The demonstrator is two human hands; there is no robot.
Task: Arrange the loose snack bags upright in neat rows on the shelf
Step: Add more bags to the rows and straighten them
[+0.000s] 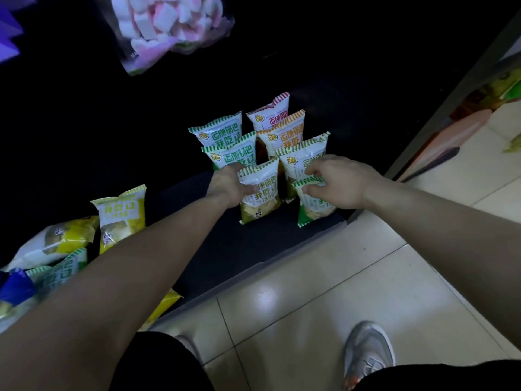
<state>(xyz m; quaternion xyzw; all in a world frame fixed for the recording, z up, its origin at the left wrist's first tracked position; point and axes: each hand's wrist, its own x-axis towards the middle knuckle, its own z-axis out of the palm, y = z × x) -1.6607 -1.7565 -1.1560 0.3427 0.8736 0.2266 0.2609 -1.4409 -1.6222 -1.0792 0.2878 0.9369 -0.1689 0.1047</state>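
Note:
Several snack bags stand upright in two rows on the dark low shelf (pixel 248 249). My left hand (pixel 228 184) grips the left edge of the front olive-green bag (pixel 260 198). My right hand (pixel 335 182) pinches the top of the front green bag (pixel 311 207) in the right row. Behind these stand green bags (pixel 222 131), an orange bag (pixel 284 134) and a red bag (pixel 267 111). Loose bags lie to the left: an upright yellow bag (pixel 121 213), a yellow bag lying flat (pixel 56 241) and a green bag (pixel 64 272) partly hidden by my left forearm.
A clear bag of pink and white marshmallows (pixel 166 26) hangs above at the back. A blue packet (pixel 14 289) lies at the far left. The tiled floor (pixel 324 292) borders the shelf edge, with my grey shoe (pixel 366 354) on it. A neighbouring shelf unit (pixel 465 108) stands to the right.

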